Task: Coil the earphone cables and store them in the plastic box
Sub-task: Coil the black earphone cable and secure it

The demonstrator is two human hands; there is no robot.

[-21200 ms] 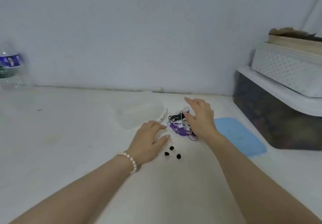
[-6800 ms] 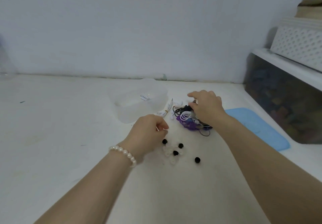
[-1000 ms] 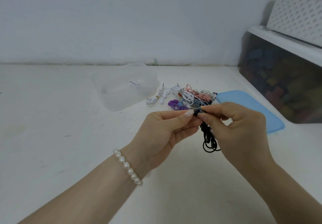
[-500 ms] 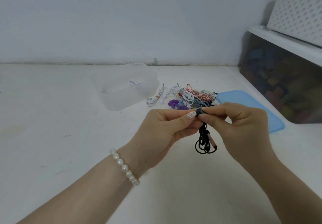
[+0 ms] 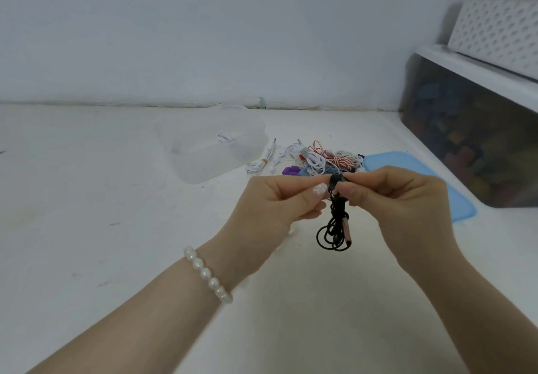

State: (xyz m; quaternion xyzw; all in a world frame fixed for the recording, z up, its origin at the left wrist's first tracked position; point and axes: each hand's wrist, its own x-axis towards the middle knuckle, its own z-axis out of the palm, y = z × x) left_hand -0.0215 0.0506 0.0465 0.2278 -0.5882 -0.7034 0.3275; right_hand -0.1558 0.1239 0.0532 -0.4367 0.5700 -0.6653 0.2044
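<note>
Got my left hand [image 5: 270, 207] and right hand [image 5: 401, 207] both pinching the top of a black earphone cable [image 5: 334, 228], its loops dangling above the white table [image 5: 87, 228]. The clear plastic box [image 5: 212, 146] sits further back, one white coil inside, with the tangled earphone pile [image 5: 314, 158] just to its right.

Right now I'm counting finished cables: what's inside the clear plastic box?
One small white coiled cable lies inside the clear plastic box, near its far side. The frosted walls blur the rest of the floor, so anything else there cannot be told.
</note>
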